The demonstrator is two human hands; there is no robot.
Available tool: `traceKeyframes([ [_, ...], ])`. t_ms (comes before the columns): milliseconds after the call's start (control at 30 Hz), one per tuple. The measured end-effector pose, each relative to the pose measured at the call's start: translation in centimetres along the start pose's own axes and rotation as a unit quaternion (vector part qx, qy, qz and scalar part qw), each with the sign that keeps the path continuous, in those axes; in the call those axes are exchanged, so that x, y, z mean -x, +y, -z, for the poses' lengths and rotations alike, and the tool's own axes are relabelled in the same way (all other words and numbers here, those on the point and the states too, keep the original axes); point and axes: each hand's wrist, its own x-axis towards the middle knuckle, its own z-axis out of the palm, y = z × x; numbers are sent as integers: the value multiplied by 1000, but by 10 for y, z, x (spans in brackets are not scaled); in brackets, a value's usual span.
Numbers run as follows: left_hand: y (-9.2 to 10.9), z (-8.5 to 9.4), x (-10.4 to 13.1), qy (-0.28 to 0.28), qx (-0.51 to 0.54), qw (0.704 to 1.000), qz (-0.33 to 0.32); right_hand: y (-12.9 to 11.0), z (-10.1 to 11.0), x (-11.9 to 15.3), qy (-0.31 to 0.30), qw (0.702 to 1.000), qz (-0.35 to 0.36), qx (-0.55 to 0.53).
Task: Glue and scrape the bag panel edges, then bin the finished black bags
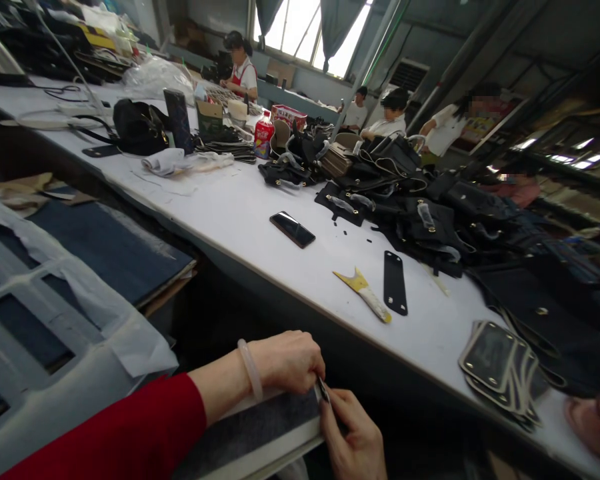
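My left hand (291, 361), with a pale bangle on the wrist and a red sleeve, is closed at the lower middle, its fingertips at the end of a small dark piece (323, 389). My right hand (354, 433) pinches the same narrow piece from the right side. Both hands are low, in front of the table's near edge. Beneath them lies a dark board with a pale edge (280, 437). Beyond the hands, a yellow and white tool (364, 295) and a black strip with metal studs (395, 283) rest on the white table (260, 247).
A phone (293, 229) lies on the table. Black bag parts (410, 213) are heaped behind it. Stacked framed pieces (500, 367) sit at right, near another person's hand (595, 420). A red bottle (263, 135) stands farther back; several people are beyond.
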Motion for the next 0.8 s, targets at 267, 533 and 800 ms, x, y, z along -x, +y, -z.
traceKeyframes([
  [267, -9, -13, -4, 33, 45, 998, 35, 7, -5, 8, 42, 999, 11, -20],
  [533, -9, -11, -1, 40, 75, 996, 39, 9, -11, 12, 90, 995, 15, -40],
  [800, -10, -20, 4, 90, 63, 994, -17, -4, -6, 14, 53, 997, 0, -55],
])
